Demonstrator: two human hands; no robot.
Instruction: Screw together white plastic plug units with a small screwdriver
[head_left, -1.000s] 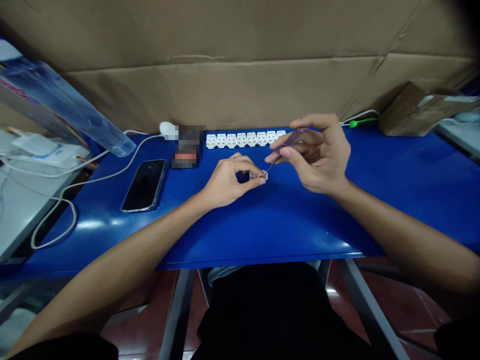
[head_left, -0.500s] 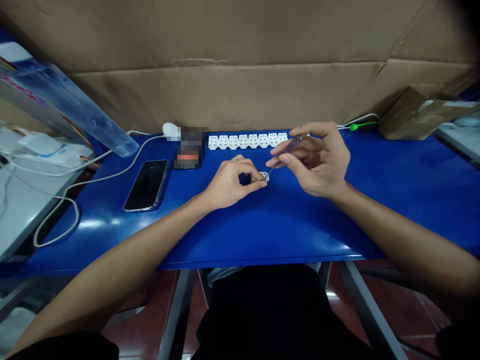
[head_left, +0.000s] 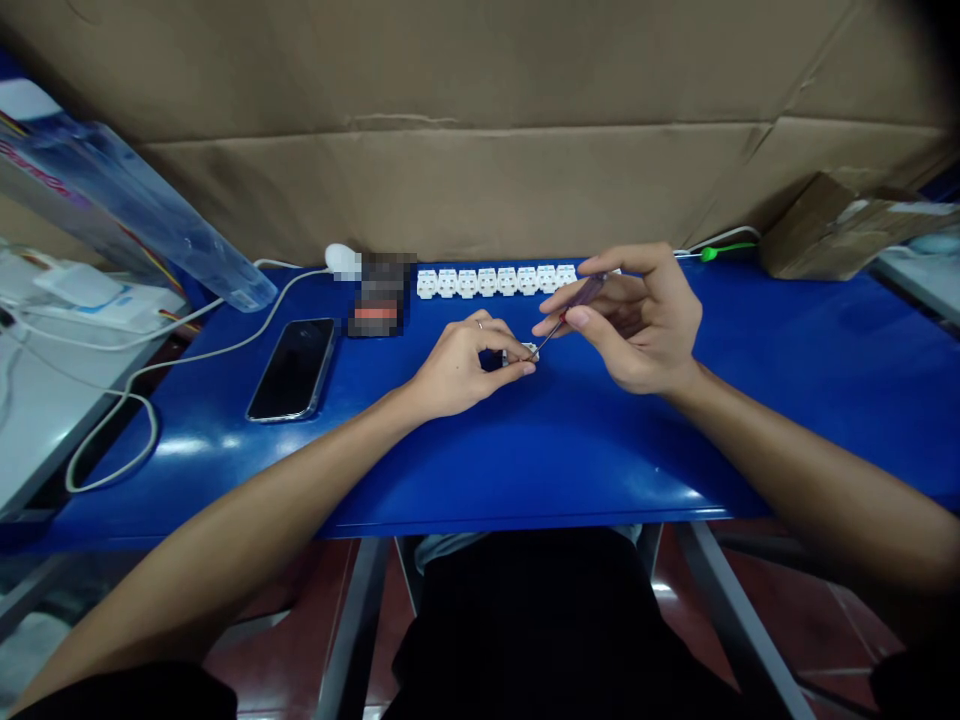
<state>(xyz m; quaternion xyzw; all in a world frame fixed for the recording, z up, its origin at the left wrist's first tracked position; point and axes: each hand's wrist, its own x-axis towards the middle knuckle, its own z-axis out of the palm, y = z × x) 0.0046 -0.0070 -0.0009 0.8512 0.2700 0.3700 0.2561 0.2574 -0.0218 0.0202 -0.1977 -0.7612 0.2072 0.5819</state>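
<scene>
My left hand (head_left: 474, 366) is closed on a small white plastic piece (head_left: 531, 350), pinning it near the blue table top; the fingers cover most of it. In my right hand (head_left: 637, 320) is a screwdriver (head_left: 584, 293) with a clear purplish handle, held between thumb and fingers. Its thin metal shaft slants down to the left, and the tip meets the white piece beside my left fingertips. Behind both hands stands a row of several similar white plastic modules (head_left: 487, 281), partly hidden at its right end by my right hand.
A phone (head_left: 292, 370) lies at the left, with a white cable (head_left: 155, 430) looping past it. A blurred-out dark item (head_left: 379, 295) sits behind it. A cardboard box (head_left: 814, 230) stands at the back right, and a cardboard wall (head_left: 480, 190) rises behind the blue table (head_left: 540, 450).
The screwdriver handle has turned slightly in my right fingers, and a red part now shows near its base. Both hands stay almost in place.
</scene>
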